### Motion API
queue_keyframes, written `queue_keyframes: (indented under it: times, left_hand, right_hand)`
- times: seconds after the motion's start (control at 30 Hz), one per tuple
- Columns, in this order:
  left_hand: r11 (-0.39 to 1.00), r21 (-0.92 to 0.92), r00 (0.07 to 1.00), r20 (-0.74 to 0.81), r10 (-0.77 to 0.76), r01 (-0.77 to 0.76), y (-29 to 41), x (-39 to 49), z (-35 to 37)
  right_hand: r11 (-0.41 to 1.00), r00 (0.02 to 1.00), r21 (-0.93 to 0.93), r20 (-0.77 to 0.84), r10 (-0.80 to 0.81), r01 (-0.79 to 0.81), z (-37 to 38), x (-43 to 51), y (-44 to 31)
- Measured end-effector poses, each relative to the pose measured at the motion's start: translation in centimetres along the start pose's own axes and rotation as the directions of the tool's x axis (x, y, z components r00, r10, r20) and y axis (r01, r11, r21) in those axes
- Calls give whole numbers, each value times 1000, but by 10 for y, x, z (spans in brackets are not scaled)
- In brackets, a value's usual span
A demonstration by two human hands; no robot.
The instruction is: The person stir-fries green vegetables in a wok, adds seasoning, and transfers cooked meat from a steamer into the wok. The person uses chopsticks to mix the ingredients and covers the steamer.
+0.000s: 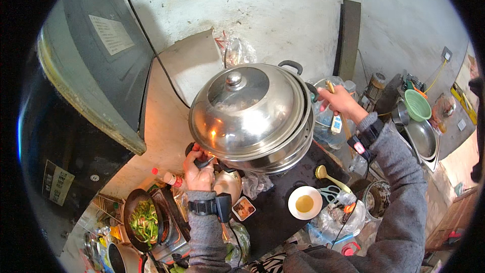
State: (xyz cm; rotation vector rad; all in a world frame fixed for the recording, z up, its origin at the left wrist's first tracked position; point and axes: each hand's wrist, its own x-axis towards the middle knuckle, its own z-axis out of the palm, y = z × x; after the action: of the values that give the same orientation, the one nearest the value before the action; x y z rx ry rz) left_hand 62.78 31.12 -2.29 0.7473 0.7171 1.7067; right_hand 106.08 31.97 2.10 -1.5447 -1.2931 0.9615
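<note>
A large stainless-steel steamer pot [278, 163] stands before me under a domed metal lid [242, 121] with a glass centre and a round knob. Its black side handles stick out at different angles. My left hand [200, 170] is closed around a black handle [204, 162] at the pot's near left. On the far right side, my right hand [339, 102] has its fingers on another black handle [312, 91]. Which tier of the pot each handle belongs to is hard to tell. The pot's underside is hidden.
Left of the dark worktop [271, 212], a wok [142, 220] of green vegetables sits on a stove. Nearby are a red-capped bottle [166, 177], a small dish of food [244, 209], a white bowl of yellowish liquid [305, 203], scissors [330, 193] and a brush [333, 178]. A range hood [102, 72] overhangs the left.
</note>
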Motion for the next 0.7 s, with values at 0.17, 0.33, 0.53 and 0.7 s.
queue_keyframes:
  times: [0.17,0.33,0.53,0.7]
  left_hand:
    - [865,-382,946,130,-297,325,-16,16,23]
    - [879,-368,950,45,-308,302,-33,10,25]
    - [885,-347,948,40,-317,311,-26,12,17]
    - [910,-294,955,52,-291,293,-25,13,23]
  right_hand:
    - [999,995,37,-88,40,-37,-10,-49,28]
    - [991,993,95,-69,100,-94,-13,-81,51]
    - [984,992,143,-56,114,-105,-13,-107,68]
    - [976,991,190,-61,118,-105,-6,-117,72]
